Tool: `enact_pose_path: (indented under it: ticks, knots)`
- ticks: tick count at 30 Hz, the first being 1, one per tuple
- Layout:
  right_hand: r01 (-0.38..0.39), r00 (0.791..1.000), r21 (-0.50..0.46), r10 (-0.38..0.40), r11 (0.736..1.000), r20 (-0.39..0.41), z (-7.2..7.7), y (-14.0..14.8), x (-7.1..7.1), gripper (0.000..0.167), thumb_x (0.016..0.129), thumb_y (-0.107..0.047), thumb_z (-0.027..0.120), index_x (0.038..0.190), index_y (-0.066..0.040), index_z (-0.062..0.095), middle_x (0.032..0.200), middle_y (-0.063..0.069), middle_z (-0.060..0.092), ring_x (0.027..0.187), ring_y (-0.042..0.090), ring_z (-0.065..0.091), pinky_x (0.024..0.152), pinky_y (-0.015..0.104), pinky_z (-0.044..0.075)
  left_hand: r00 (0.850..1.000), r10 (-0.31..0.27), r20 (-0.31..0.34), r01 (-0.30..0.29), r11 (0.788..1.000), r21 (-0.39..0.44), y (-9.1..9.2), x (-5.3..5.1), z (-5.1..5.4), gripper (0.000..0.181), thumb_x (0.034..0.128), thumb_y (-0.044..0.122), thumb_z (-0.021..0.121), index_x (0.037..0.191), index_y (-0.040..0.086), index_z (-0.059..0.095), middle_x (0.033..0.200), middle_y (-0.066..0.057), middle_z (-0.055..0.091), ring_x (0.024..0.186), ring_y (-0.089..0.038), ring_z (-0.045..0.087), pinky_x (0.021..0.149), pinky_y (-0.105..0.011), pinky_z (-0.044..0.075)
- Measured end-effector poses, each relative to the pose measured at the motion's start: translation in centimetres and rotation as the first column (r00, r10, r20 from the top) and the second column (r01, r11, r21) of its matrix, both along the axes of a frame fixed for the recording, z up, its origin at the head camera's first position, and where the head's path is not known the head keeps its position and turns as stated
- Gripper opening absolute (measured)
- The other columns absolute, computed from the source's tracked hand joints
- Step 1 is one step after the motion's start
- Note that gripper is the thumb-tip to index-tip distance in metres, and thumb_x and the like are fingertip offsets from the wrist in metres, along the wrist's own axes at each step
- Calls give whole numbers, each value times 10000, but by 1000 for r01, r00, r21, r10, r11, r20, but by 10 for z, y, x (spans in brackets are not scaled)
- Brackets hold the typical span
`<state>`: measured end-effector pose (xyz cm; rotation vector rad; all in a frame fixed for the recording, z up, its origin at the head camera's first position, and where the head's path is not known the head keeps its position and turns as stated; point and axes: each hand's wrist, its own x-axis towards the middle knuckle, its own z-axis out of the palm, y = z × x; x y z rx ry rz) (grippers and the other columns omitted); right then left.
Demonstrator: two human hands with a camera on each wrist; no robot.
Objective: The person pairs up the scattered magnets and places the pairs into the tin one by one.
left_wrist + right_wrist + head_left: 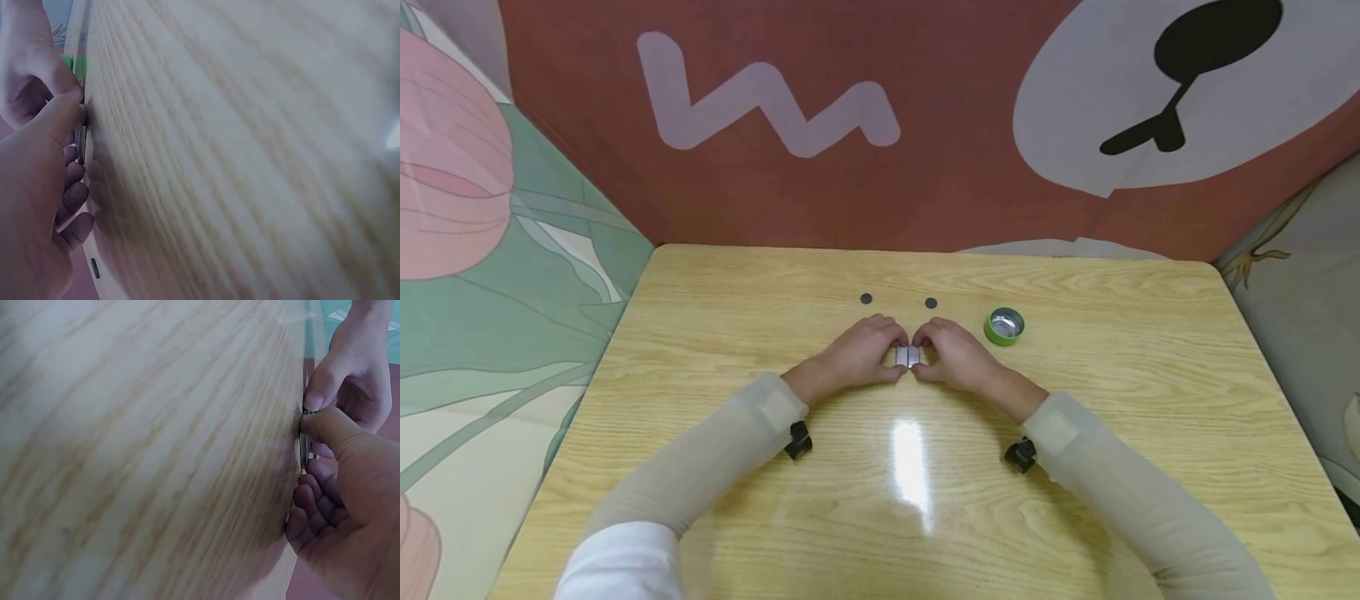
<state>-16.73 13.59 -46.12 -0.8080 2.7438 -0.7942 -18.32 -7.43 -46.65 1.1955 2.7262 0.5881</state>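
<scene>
Two small silvery rectangular pieces, a left one (902, 357) and a right one (914, 357), lie side by side on the wooden table between the hands. The left hand (863, 350) holds the left piece between thumb and curled fingers, and the right hand (957, 354) holds the other in the same way. Both thumbs are at the near edge, close together. In the left wrist view, a thin dark edge (82, 145) shows beside the left hand (37, 181). A similar edge (304, 450) appears by the right hand (356, 494) in the right wrist view.
Beyond the hands lie two dark round discs, one at the left (867, 298) and one at the right (931, 303). A round green container (1004, 326) with a silvery inside stands right of them. Patterned fabric (820, 200) rises behind the table (737, 292).
</scene>
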Motion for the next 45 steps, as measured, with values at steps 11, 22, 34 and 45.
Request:
enact_pose_path:
  ticks: [11, 22, 34, 45]
  knots:
    - [-17, 1000, -1, 17, 1000, 19, 2, 3, -2, 334, 866, -202, 835, 1099, -8, 695, 1023, 77, 651, 970, 217, 595, 906, 389, 509, 1000, -6, 7, 6, 1000, -19, 3, -3, 1, 331, 875, 292, 788, 1100, 77, 678, 1072, -18, 671, 1045, -189, 581, 966, -341, 463]
    - [-43, 999, -37, 43, 998, -2, 3, 4, -2, 318, 875, -160, 827, 1103, 14, 690, 1001, 89, 646, 910, 212, 575, 837, 384, 503, 1000, -12, 27, 12, 1000, -10, 3, -4, 2, 317, 869, 277, 791, 1085, 79, 669, 1065, -14, 664, 1036, -184, 574, 962, -336, 460]
    - [1, 999, -36, 1, 999, 44, 2, 3, -1, 317, 877, -161, 826, 1116, 0, 692, 1007, 82, 640, 911, 208, 576, 832, 369, 501, 998, 0, 66, 1, 1000, -14, 5, -6, 0, 332, 863, 279, 799, 1088, 81, 656, 1061, -11, 652, 1037, -185, 566, 947, -329, 460]
    - [-18, 1000, -19, 18, 1000, 2, 4, 8, 1, 345, 874, -183, 832, 1140, -11, 695, 1030, 77, 637, 939, 208, 578, 859, 378, 504, 992, 43, 122, -36, 998, -56, 6, -4, 5, 393, 889, 341, 798, 1137, 79, 641, 1081, -15, 629, 1037, -179, 546, 945, -322, 453]
